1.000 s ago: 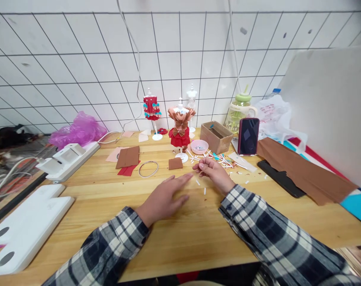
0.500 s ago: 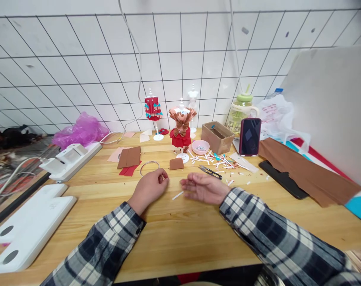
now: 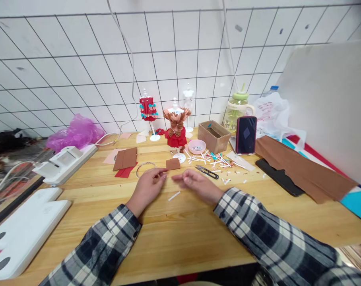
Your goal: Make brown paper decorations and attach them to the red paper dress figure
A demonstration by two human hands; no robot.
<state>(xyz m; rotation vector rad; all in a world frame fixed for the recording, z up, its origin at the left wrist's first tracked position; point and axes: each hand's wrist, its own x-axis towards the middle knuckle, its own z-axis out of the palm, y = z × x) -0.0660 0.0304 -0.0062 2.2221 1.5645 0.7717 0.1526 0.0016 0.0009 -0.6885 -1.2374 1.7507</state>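
My left hand (image 3: 147,186) rests low over the table, its index finger stretched to the lower left corner of a small brown paper square (image 3: 173,164). The thumb is a little apart from that finger, and I see nothing held. My right hand (image 3: 200,184), slightly blurred, hovers opposite with fingers pointing left and nothing visible in them. Between and just below the hands lies a short white strip (image 3: 173,196). Thread snips (image 3: 207,172) lie just beyond my right hand. A thin metal ring (image 3: 145,166) is behind my left hand.
Behind stand small dress forms, one in a brown-and-red paper dress (image 3: 177,129), another in a red dress (image 3: 148,109). Nearby are a pink bowl (image 3: 196,147), a cardboard box (image 3: 214,137), paper scraps and a phone (image 3: 246,135). Folded brown paper (image 3: 125,159) lies left, a power strip (image 3: 65,165) farther left.
My left index finger has stretched out from a curled pinch to the brown square. The right hand has lifted off the white strip and turned, moving toward the square. The view has shifted slightly.
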